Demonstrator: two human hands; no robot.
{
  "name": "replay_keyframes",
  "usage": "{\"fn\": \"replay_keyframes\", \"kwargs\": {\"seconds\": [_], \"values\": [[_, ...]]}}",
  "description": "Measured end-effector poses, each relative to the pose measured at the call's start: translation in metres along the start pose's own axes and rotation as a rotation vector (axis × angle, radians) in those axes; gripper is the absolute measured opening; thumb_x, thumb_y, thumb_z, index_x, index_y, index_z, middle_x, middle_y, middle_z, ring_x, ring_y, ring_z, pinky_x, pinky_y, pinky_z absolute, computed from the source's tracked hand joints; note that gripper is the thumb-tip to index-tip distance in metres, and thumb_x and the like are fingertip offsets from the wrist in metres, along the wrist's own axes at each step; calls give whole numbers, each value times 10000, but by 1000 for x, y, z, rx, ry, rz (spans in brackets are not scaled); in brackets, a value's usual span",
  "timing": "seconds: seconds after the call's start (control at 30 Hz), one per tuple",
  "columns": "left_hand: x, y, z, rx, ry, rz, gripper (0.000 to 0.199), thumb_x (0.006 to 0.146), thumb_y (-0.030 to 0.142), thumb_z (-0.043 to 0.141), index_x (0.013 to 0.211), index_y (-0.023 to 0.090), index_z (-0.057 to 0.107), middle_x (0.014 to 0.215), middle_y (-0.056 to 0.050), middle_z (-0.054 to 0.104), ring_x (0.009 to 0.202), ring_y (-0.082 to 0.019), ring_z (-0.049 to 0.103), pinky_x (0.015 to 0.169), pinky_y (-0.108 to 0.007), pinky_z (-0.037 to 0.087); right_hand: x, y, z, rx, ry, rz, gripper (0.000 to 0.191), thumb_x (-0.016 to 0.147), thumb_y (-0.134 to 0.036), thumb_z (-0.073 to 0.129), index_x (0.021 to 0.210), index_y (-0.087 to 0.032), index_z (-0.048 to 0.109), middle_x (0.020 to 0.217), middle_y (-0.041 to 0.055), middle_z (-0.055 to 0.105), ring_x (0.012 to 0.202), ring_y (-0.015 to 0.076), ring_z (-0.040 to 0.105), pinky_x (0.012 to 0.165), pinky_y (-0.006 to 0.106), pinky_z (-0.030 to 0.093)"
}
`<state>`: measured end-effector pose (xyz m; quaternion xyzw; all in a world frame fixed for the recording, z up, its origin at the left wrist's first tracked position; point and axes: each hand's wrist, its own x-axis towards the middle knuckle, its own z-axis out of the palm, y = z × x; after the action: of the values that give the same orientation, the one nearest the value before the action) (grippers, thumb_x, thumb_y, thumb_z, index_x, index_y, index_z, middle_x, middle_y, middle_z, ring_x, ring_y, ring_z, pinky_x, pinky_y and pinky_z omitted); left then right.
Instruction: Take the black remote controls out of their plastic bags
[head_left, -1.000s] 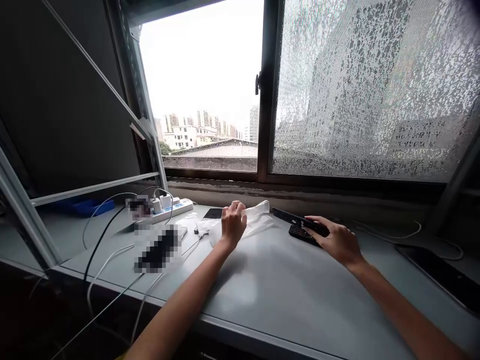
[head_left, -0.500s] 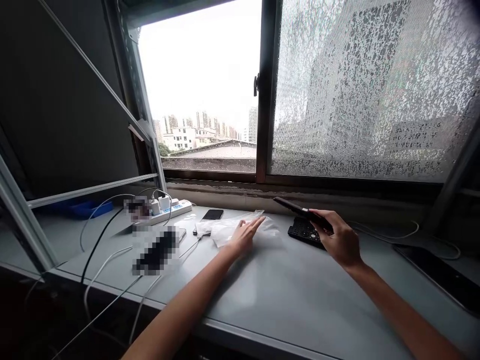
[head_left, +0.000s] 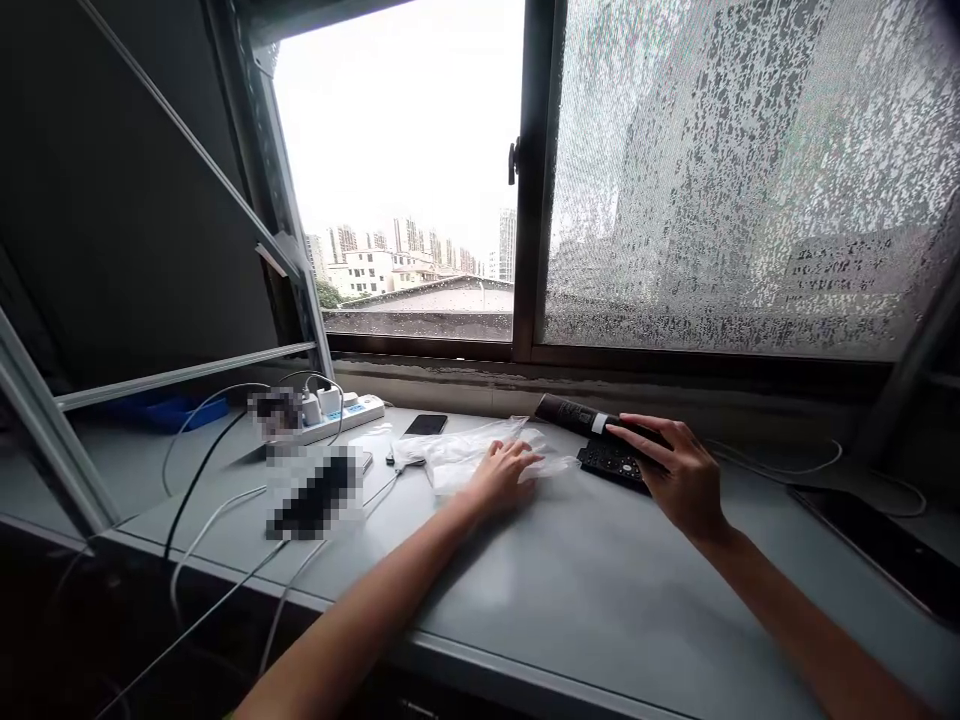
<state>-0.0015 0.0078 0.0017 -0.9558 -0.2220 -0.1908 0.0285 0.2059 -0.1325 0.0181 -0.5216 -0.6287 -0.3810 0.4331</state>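
My left hand point(head_left: 501, 474) lies over a crumpled clear plastic bag point(head_left: 457, 455), its fingers spread and slightly bent. In my right hand point(head_left: 679, 475) is a black remote control point(head_left: 570, 412) with a white band around its middle, gripped by its near end and raised above the table. Its button face shows at a slant. Under it, a second black remote control point(head_left: 607, 460) with many buttons rests on the table, partly covered by my right fingers.
The grey table point(head_left: 555, 600) runs below a window. Leftward are a white power strip point(head_left: 360, 412) with plugs, several cables, a blurred dark object point(head_left: 319, 497) and a black phone point(head_left: 426, 424). A large dark tablet-like device point(head_left: 877, 545) lies at the right. Metal shelf posts point(head_left: 52, 440) flank the left.
The held remote control has rolled so its buttons show, its far end shifting slightly left. My left hand has moved slightly right, its fingers more bent, and the bag has shifted a little.
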Motion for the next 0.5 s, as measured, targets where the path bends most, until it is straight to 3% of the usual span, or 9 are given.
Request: {"fn": "replay_keyframes", "kwargs": {"seconds": [0.1,0.33,0.5], "values": [[3,-2,0,76,139,-14,228,881,210,432,983,235,634,1136,-38,580,985,-190,552,949,-378,326,0,1,0,-8,41,-10,488,796,-24,505,1138,-355,612,1078,-10,631,875,165,555,779,294,470],[4,-5,-20,229,646,-135,230,804,76,508,934,233,614,1103,-29,585,959,-177,565,868,-333,363,3,-2,-3,-30,135,3,485,805,-50,528,1137,-396,600,1058,-5,626,879,172,537,791,304,465],[1,-10,-36,290,775,-227,277,747,-7,465,852,222,580,1073,-40,573,936,-183,562,762,-297,384,4,-3,-3,-45,111,-19,530,796,2,499,1129,-396,604,1047,-8,631,853,160,540,751,282,464]]}}
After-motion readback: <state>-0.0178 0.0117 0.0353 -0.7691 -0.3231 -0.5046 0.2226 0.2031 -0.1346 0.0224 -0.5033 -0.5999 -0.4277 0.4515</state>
